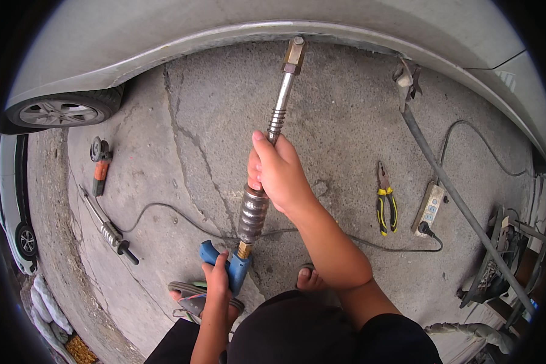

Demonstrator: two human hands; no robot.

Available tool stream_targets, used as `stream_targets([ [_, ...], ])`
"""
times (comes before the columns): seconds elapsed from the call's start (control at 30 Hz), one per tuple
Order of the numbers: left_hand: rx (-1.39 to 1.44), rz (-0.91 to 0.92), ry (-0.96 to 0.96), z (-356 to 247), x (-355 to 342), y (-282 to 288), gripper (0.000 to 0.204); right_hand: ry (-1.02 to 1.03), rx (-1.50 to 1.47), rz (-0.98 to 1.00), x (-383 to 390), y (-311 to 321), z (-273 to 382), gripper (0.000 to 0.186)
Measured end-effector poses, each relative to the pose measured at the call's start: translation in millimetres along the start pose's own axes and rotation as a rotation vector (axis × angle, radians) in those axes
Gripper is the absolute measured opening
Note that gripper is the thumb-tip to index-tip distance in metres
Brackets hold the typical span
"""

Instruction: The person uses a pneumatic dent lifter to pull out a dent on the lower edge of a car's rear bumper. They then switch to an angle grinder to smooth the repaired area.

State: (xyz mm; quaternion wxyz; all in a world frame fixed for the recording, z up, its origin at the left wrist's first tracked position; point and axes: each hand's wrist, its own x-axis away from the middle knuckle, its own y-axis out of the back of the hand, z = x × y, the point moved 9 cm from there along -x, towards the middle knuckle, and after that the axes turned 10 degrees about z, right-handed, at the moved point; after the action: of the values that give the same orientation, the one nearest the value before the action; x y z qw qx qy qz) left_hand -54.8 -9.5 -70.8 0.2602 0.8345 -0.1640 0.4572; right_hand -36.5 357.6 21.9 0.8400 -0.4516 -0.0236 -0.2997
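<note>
A slide hammer (253, 212) with a ribbed metal weight runs from my body toward the car's lower sill (236, 29). Wrapped round its shaft, between the spring and the weight, is my right hand (278, 170). My left hand (218, 276) grips the blue handle (239, 273) at the near end; some of its fingers are hidden. At the far end, a bolted metal clamp (294, 54) meets the sill's lower edge; whether it is fastened there I cannot tell.
On the concrete lie an orange angle grinder (102, 167), another slide hammer (108, 227), yellow-black pliers (385, 200) and a power strip (429, 209) with trailing cord. A long grey bar (461, 194) slants from the car on the right. The car's wheel (64, 112) is at left.
</note>
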Motion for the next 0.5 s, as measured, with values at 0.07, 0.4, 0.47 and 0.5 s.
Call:
stream_targets([
  [0.07, -0.005, -0.001, -0.012, -1, 2, 0, 0.065, -0.005, 0.017, -0.004, 2, 0, 0, 0.027],
  [0.4, 0.044, 0.001, -0.014, 5, -6, 7, 0.059, 0.061, 0.13, 0.004, 2, -8, 13, 0.026],
  [0.47, 0.152, 0.025, 0.0, 1, -2, -1, 0.06, 0.152, 0.318, 0.041, 1, -2, 21, 0.025],
  [0.5, 0.163, 0.021, 0.006, 0, 1, -5, 0.059, 0.105, 0.225, 0.098, 1, -2, 8, 0.025],
])
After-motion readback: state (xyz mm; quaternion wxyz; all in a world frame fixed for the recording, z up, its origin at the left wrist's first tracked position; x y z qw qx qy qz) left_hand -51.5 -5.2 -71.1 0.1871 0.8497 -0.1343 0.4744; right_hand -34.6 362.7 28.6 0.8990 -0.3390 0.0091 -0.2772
